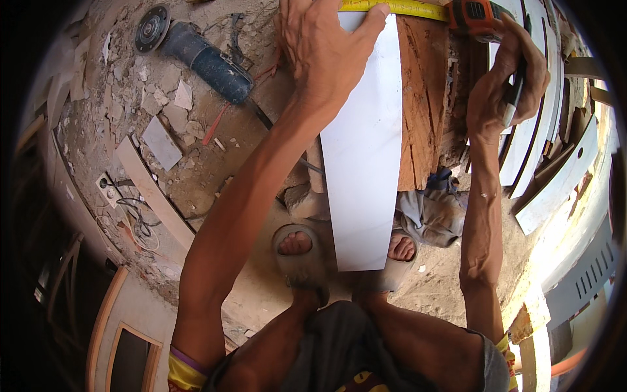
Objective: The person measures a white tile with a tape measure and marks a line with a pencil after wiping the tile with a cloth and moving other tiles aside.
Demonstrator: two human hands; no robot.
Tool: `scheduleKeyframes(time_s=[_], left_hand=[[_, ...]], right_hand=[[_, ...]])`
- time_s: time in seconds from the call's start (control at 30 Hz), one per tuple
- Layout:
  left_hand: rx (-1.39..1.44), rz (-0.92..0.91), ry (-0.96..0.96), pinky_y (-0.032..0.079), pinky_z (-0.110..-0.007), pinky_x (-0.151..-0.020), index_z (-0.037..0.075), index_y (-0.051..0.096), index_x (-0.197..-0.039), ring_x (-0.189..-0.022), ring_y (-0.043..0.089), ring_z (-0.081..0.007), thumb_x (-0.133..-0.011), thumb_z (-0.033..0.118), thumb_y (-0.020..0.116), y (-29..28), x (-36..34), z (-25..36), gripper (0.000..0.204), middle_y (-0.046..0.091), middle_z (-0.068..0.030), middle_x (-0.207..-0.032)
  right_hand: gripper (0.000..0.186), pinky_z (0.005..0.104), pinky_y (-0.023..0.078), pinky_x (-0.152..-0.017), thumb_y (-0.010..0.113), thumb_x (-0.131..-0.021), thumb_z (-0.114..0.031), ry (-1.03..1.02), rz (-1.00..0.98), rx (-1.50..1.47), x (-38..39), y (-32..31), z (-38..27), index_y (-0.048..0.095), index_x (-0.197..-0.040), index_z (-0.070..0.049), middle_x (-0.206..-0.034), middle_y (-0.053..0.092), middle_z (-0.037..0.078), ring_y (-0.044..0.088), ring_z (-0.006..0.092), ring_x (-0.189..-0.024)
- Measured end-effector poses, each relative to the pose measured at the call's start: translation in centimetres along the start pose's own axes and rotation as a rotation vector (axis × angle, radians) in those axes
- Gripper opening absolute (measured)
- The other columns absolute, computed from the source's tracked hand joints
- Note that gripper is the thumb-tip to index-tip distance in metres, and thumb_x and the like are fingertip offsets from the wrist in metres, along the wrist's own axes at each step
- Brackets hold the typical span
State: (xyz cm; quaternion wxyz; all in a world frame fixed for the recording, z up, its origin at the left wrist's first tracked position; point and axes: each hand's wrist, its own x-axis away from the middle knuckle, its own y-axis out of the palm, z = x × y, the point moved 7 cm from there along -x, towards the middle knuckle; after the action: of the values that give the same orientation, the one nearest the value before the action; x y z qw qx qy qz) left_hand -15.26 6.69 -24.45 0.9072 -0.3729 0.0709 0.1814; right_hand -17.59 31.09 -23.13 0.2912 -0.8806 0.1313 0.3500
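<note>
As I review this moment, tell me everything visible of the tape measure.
The tape measure has an orange-and-black, plastic-looking case near the upper edge, right of centre, held by the right hand. Its yellow, marked blade is drawn out leftward past the reddish wood to the white board, where the left hand meets it.

Dusty flr (434, 294) w/ rubble (173, 114) on L, wood-edged panel (140, 304) lower L, bright light (555, 242) far R.
</note>
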Motion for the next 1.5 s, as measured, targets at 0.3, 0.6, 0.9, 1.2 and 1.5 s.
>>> scheduleKeyframes(time_s=[0.3,0.6,0.9,1.2,1.5], left_hand=[[-0.076,0.009,0.087,0.051,-0.041,-0.092,0.014,0.080,-0.113,-0.107,0.064,-0.0310,-0.089,0.021,0.083,0.5,0.3,0.6,0.025,0.064,-0.0114,-0.107],[0.156,-0.165,-0.469,0.050,-0.030,-0.069,0.004,0.067,-0.108,-0.075,0.060,-0.0105,-0.107,0.030,0.074,-10.5,19.4,1.2,0.027,0.069,-0.0036,-0.089],[0.224,-0.723,-0.814,0.039,-0.038,-0.061,0.004,0.052,-0.084,-0.062,0.040,-0.0165,-0.108,0.033,0.070,-9.3,34.1,0.3,0.042,0.042,-0.0054,-0.063],[0.391,-0.302,-0.688,0.044,-0.038,-0.063,0.002,0.055,-0.093,-0.066,0.052,-0.0173,-0.113,0.037,0.061,-6.0,21.7,2.4,0.041,0.054,-0.0085,-0.072],[0.053,-0.546,-0.463,0.052,-0.045,-0.077,0.000,0.072,-0.103,-0.077,0.071,-0.0351,-0.108,0.039,0.066,-6.6,15.4,-0.4,0.040,0.074,-0.0183,-0.083]], right_hand=[[0.066,0.0384,0.056,-0.098,0.100,-0.072,-0.024,0.144,-0.693,0.074,-6.0,-0.1,1.1,0.069,-0.126,-0.004,-0.115,0.073,0.008,0.069,0.0235,-0.112],[0.048,0.0325,0.061,-0.097,0.089,-0.091,-0.019,0.119,-0.629,0.010,-0.7,-6.2,-1.2,0.070,-0.134,-0.010,-0.115,0.081,0.005,0.077,0.0174,-0.105],[0.057,0.0414,0.068,-0.099,0.096,-0.082,-0.018,0.340,-0.506,0.142,2.2,-13.6,-1.0,0.069,-0.131,-0.006,-0.120,0.075,0.010,0.074,0.0209,-0.110],[0.062,0.0383,0.068,-0.096,0.097,-0.083,-0.017,0.388,-0.472,0.172,2.0,-15.7,-2.4,0.064,-0.134,-0.005,-0.118,0.071,0.010,0.072,0.0208,-0.107],[0.058,0.0336,0.066,-0.093,0.096,-0.078,-0.007,0.289,-0.714,0.035,2.5,-12.8,-5.4,0.070,-0.130,-0.008,-0.124,0.077,0.007,0.074,0.0178,-0.109]])
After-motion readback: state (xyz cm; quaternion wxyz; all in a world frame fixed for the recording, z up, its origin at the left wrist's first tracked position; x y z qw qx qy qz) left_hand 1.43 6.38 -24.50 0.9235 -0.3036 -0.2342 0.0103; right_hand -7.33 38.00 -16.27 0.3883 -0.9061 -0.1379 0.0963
